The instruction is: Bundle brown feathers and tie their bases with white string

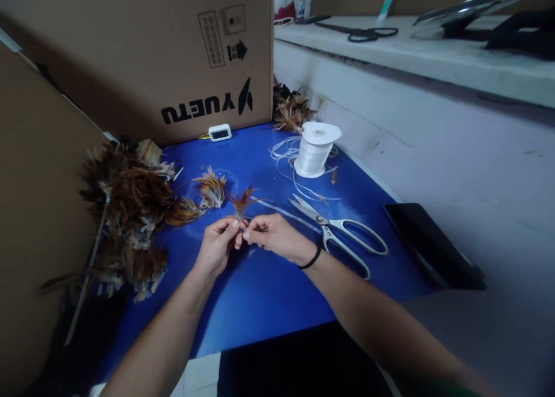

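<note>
Over the middle of the blue table (260,304), my left hand (219,241) pinches a small brown feather bunch (241,203) by its base, tips pointing up. My right hand (271,233) is closed right beside it, thumb and finger pressed together at the bunch's lower end. What those right fingertips hold is too small to make out. A thin whitish ribbon (286,213) lies behind the right hand, running toward the scissors (336,226). Two feather bunches rest just beyond my hands, one pale-tipped (211,189) and one browner (185,211).
A large pile of brown feathers (130,195) lies at the left by a cardboard box (130,56). A white ribbon spool (314,151) stands at the back right. A small white digital device (220,133) sits by the box. A dark tablet-like device (429,241) lies right.
</note>
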`<state>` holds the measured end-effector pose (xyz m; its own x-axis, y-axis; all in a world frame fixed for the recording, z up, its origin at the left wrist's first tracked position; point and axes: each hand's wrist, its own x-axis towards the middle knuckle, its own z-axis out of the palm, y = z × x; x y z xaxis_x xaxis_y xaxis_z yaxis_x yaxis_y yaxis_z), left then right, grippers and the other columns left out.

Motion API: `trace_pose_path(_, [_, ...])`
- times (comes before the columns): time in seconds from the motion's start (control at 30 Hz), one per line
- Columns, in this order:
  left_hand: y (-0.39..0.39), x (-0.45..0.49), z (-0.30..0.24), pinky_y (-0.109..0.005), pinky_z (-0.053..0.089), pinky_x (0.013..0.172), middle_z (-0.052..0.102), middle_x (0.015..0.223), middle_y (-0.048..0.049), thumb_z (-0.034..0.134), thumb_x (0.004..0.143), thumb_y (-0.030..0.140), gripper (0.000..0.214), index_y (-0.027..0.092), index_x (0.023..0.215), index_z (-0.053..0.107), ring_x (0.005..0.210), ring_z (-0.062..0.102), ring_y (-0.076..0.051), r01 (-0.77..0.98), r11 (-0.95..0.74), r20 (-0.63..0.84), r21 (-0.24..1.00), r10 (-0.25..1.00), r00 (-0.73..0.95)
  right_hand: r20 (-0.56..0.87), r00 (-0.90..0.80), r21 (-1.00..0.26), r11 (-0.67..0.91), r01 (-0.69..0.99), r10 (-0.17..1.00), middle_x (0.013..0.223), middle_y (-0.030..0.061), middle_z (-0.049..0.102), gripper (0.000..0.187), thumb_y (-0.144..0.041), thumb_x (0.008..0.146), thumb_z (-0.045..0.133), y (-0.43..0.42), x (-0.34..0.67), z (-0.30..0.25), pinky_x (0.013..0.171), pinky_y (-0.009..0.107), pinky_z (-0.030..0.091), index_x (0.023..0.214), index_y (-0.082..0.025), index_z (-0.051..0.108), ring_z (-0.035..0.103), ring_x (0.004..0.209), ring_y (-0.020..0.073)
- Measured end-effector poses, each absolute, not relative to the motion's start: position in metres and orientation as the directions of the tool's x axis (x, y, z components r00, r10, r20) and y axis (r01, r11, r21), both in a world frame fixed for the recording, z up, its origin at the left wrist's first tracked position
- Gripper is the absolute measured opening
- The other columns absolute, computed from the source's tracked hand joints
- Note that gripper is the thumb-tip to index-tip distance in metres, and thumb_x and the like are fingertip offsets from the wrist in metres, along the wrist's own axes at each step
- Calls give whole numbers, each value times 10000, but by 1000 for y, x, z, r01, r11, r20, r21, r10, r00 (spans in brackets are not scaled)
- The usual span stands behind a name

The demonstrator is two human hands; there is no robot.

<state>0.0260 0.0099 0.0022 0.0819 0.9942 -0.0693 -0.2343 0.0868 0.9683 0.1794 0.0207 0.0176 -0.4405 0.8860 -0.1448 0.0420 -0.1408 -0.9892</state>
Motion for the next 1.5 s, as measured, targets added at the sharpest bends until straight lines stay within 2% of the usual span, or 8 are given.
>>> trace_pose_path(0.2, [11,24,5,-174,355,440,523,547,17,687,716,329,208,128,690,644,460,455,-56,-292,122,-103,949,991,82,-113,-308,-985,-147,-92,945,509,-70,474,115,-245,697,627,24,183,19,412,185,298,648,-159,568,367,424,37])
trace_pose_path(0.33, [10,25,6,-178,359,438,549,567,6,689,714,332,216,125,675,637,451,449,-53,-279,129,-105,952,989,100,-105,-287,-947,-184,-265,952,568,-32,560,103,-210,677,631,25,182,23,398,183,338,664,-157,543,466,454,62])
trace_pose_path(0.43, [8,27,6,-186,367,437,571,594,-3,698,704,328,217,123,666,637,451,455,-55,-260,116,-94,959,991,96,-93,-312,-921,-201,-333,946,652,13,621,119,-223,680,640,24,181,24,403,182,367,687,-149,548,538,513,85])
trace_pose_path(0.6, [7,29,5,-195,378,431,582,597,-9,702,699,333,220,122,674,646,449,464,-63,-225,90,-72,970,994,86,-97,-302,-901,-212,-377,948,646,5,615,160,-258,678,672,24,180,22,406,176,364,705,-150,558,531,515,77])
trace_pose_path(0.73, [7,30,4,-194,381,425,590,606,-13,693,709,331,215,120,703,656,449,466,-63,-195,71,-53,978,994,98,-129,-264,-892,-229,-389,956,593,-35,554,161,-244,649,699,24,179,20,394,172,334,704,-156,575,481,482,57])
trace_pose_path(1.2, [7,29,1,-200,384,432,587,601,-8,658,749,325,211,119,704,647,453,473,-68,-129,40,-25,991,994,109,-96,-279,-928,-187,-321,955,582,-29,547,142,-246,652,678,23,178,20,400,189,327,677,-145,582,460,478,61])
trace_pose_path(1.5, [8,29,0,-209,384,444,576,554,2,653,747,362,248,123,682,641,436,470,-72,-63,-8,13,998,996,83,13,-185,-978,-26,-207,983,575,-21,576,105,-218,667,647,21,176,21,427,204,340,614,-157,579,453,465,62])
